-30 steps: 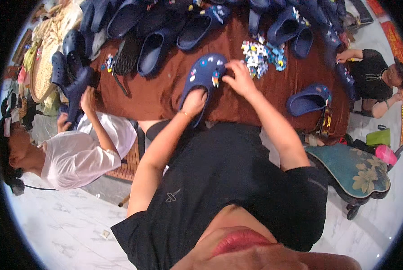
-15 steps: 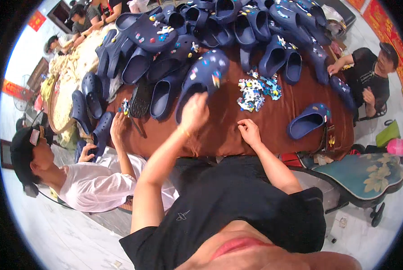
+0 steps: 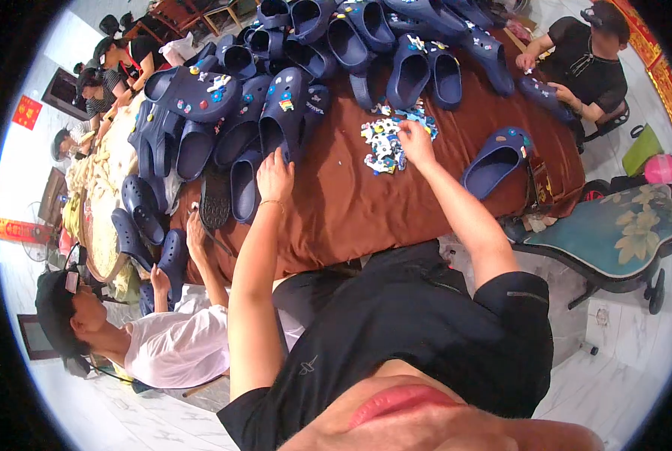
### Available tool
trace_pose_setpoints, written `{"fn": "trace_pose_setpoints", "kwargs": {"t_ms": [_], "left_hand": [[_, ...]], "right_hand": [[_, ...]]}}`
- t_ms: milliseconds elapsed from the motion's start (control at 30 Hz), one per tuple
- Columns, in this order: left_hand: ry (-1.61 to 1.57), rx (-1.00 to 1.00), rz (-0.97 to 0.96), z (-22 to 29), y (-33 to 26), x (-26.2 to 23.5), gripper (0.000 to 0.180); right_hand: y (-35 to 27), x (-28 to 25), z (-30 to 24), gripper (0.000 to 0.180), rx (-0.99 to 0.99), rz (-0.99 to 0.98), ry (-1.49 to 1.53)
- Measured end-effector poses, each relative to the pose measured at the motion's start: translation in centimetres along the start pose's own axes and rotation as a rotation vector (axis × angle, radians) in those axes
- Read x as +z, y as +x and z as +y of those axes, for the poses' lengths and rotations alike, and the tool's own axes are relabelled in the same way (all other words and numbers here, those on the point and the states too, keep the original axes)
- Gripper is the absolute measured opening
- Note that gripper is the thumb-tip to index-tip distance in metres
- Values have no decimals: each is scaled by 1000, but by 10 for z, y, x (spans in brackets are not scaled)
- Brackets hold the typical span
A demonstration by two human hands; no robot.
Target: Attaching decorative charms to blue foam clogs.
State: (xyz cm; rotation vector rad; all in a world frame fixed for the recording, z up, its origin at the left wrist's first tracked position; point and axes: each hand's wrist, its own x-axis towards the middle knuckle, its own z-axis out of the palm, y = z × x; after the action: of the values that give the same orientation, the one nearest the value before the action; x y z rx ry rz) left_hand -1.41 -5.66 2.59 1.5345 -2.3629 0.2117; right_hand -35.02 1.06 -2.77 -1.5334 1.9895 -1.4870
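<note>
At the left of the pile, a navy clog [image 3: 282,113] dotted with colourful charms lies on other clogs, toe pointing away. My left hand [image 3: 276,180] has its fingers closed at the clog's heel. Right of it, on the brown cloth, is a heap of small white, blue and multicoloured shoe charms [image 3: 383,146]. My right hand [image 3: 417,144] reaches into the far right side of this heap with its fingertips pinched together. What they pinch, if anything, is too small to make out. A single decorated clog [image 3: 496,161] lies apart on the right.
Many navy clogs [image 3: 351,41] are piled along the table's far side, over a brown cloth [image 3: 328,218]. A co-worker in white [image 3: 174,342] sits at the left beside plain clogs [image 3: 134,237]. Another person [image 3: 587,64] handles a clog at the right. A padded chair [image 3: 606,229] stands right.
My left hand has set the decorated clog down leftward on the pile, still touching its heel. My right hand has moved forward from the bare cloth to the charms. The view has shifted.
</note>
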Motion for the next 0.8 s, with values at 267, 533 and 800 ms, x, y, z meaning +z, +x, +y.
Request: {"fn": "trace_pose_setpoints", "kwargs": {"t_ms": [267,533,800], "left_hand": [[-186,58,136,21,-51,-35,47],[-447,22,15,49,-126,-40,40],[-1002,-259,7,57,-102,-37,37]], "right_hand": [[80,14,-19,36,155,-48,-593],[81,10,-46,27,-22,-77,-517],[-94,18,-144,20,-459,-561,-312]]}}
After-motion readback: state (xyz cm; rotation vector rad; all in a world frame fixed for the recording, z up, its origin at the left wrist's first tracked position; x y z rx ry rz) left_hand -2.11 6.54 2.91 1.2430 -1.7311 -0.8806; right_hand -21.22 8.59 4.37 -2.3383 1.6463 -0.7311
